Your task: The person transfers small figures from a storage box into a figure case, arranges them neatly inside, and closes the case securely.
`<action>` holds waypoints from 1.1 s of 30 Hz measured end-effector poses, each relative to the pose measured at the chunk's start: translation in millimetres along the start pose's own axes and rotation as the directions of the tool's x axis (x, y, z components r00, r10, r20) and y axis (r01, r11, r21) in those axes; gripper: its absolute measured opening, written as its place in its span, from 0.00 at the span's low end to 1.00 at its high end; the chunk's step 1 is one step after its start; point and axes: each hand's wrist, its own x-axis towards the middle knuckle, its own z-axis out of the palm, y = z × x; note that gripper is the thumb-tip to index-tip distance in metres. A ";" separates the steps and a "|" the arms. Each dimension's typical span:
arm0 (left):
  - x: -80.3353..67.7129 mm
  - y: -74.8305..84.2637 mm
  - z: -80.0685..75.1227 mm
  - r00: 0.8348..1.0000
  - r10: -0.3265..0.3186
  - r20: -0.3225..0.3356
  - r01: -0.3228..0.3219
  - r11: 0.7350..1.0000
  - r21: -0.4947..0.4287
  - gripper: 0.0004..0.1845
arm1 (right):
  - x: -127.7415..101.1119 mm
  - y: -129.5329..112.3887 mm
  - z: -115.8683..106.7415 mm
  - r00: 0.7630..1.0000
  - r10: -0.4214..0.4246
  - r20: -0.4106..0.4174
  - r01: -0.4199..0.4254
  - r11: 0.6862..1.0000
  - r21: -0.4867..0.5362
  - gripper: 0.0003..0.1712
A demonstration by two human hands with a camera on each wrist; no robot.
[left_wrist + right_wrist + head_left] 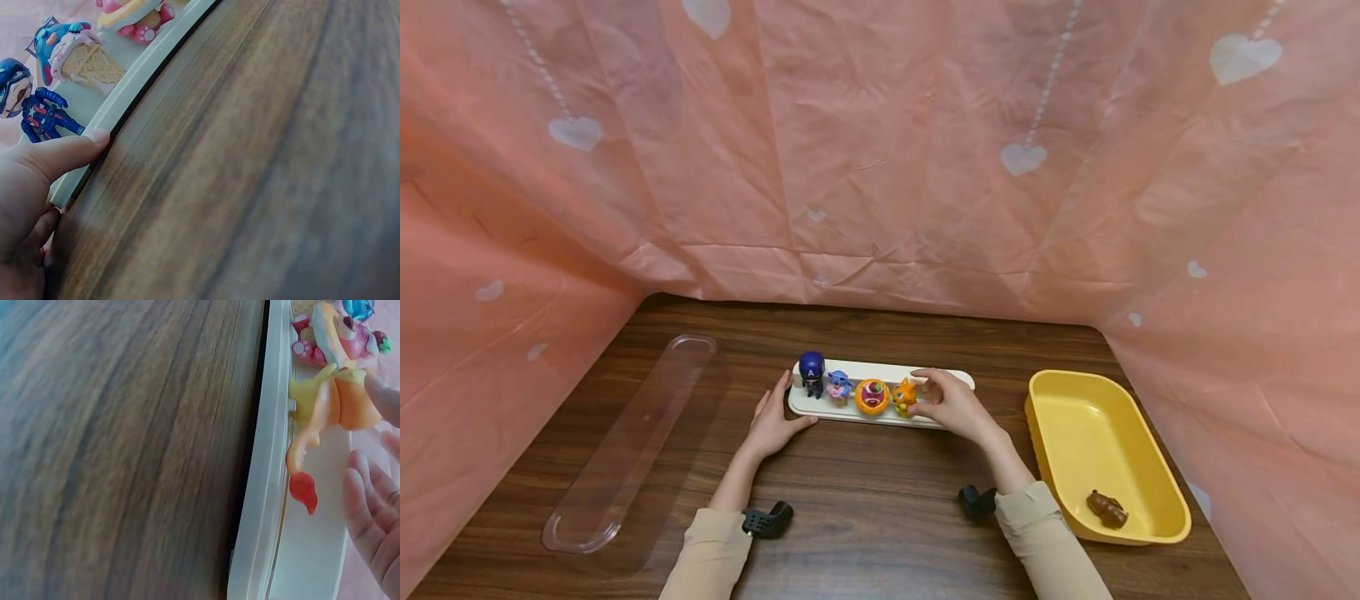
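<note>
A long white display base [951,385] carries a row of small figures. From left to right they are a dark-blue helmeted figure [812,373], a blue figure with an ice cream cone [838,388], a pink bear in an orange ring [872,397] and an orange dragon-like figure [903,395]. My left hand [770,425] holds the base's left end, thumb on the front rim [97,136]. Around the orange figure, my right hand [957,406] has its fingers spread; a fingertip overlaps the head in the right wrist view, where its red-tipped tail [304,490] shows.
A yellow bin [1037,433] stands at the right with a brown figure [1107,509] inside. On the left lies a long clear plastic cover [632,442]. Pink cloth [880,167] with white hearts hangs round the wooden table [865,517].
</note>
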 end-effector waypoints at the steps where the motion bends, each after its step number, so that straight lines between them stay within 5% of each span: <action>1: -0.5 0.2 0.0 1.000 0.004 -0.002 -0.004 1.000 0.001 0.54 | 1.1 -0.4 0.6 1.000 -0.013 -0.001 0.013 1.000 -0.003 0.31; 21: -0.3 -0.5 1.1 1.000 0.005 -0.005 -0.005 1.000 -0.007 0.54 | 6.9 -7.1 5.9 0.999 0.000 0.051 -0.002 0.999 0.036 0.20; 33: -0.7 -2.7 1.9 1.000 0.024 -0.018 -0.024 1.000 -0.006 0.54 | 5.4 -9.7 4.8 0.999 -0.040 0.025 0.039 0.999 0.037 0.25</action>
